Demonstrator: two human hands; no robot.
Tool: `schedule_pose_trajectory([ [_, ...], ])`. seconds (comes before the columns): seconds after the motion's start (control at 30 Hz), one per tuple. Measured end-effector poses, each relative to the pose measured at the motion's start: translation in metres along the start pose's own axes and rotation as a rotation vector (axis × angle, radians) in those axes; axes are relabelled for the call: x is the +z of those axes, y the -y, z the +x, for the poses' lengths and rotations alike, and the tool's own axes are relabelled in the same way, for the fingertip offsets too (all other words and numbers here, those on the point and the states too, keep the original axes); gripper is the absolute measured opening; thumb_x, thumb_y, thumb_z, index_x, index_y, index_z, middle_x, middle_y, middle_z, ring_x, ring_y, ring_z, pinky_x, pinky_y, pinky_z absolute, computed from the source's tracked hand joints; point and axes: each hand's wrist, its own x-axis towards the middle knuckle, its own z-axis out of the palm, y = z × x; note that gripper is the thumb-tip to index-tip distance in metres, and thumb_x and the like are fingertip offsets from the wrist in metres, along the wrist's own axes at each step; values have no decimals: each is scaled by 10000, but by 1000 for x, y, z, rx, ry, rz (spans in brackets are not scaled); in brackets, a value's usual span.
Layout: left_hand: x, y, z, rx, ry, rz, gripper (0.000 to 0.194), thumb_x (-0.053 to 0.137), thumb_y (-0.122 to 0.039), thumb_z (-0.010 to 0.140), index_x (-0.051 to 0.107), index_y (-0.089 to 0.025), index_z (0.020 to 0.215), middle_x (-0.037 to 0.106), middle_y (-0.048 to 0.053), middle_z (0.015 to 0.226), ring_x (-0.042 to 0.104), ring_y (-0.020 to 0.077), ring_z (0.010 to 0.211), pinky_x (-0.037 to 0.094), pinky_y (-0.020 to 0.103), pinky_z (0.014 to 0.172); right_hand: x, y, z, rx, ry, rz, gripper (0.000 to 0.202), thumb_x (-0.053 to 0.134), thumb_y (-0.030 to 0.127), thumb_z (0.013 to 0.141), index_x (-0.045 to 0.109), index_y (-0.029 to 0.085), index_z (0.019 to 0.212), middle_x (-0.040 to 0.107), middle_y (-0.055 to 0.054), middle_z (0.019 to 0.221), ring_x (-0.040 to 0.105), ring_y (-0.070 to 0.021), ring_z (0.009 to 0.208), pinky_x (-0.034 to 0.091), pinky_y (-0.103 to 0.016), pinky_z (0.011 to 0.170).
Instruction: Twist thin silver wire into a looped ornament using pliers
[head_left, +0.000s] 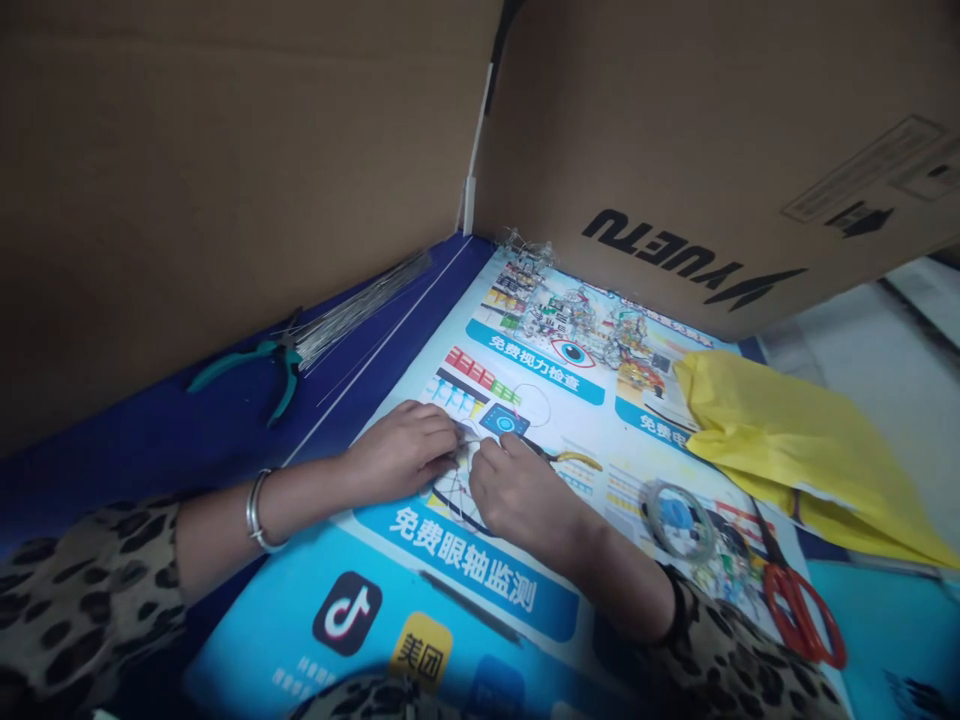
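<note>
My left hand (409,450) and my right hand (521,495) meet over a printed poster sheet (555,365). The fingers of both are bent and pinched around something thin, like wire, too small to make out. Thin curved wire lines show just below the fingertips. Pliers with yellow handles (577,460) lie right behind my right hand, their head partly hidden. A pen-like dark stick (469,605) rests on the poster in front of my hands.
Teal-handled pliers (281,375) and a bundle of thin wires (360,310) lie at left. Wire pieces (570,315) sit at the back. At right are a tape roll (679,520), red scissors (802,610) and a yellow bag (795,440). Cardboard walls (645,130) stand behind.
</note>
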Motion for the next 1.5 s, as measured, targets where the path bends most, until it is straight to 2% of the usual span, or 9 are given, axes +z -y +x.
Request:
schedule_pose_trajectory([
  [0.33,1,6,-1,55,-32,45,137,495,-273,857,589,-177,833,611,48,907,512,193,954,367,324,818,-3,-13,11,-201,37,-66,214,383,61,833,572,124,754,568,-90,709,457,-204,703,292,-343,580],
  [0.67,3,9,-1,55,-57,24,128,519,-276,843,600,-178,857,614,51,918,518,192,957,374,319,817,-6,-22,7,-114,102,24,146,427,86,842,546,149,785,572,-63,747,468,-200,729,300,-338,607],
  [0.93,4,19,0,104,-78,-73,122,549,-290,825,605,-182,827,619,51,867,527,190,917,391,314,799,-5,-12,16,-211,139,-70,212,380,58,839,577,110,781,567,-90,704,475,-197,671,302,-349,595],
  [1.13,3,19,1,113,-93,-107,91,551,-254,821,606,-183,835,618,48,867,528,186,909,389,315,810,-8,-18,21,-260,116,-46,199,388,56,846,559,127,773,565,-73,710,475,-195,710,298,-339,608],
  [1.23,4,17,1,103,-99,-100,83,546,-235,823,599,-180,853,614,51,946,519,187,945,383,315,820,-5,-26,20,-260,76,-7,176,400,73,855,542,145,779,566,-50,723,472,-190,733,304,-335,638],
  [1.33,3,15,0,65,-128,-81,80,558,-240,818,592,-182,862,588,44,1063,495,193,1006,368,321,841,4,-34,13,-195,9,66,131,430,141,867,528,172,786,568,-27,745,468,-179,759,310,-323,662],
  [1.5,0,12,-1,44,-135,-22,102,531,-249,838,598,-192,889,601,35,1017,494,191,983,346,332,846,29,-29,-5,140,-181,325,109,454,160,811,535,184,743,576,-24,733,487,-157,746,358,-297,710],
])
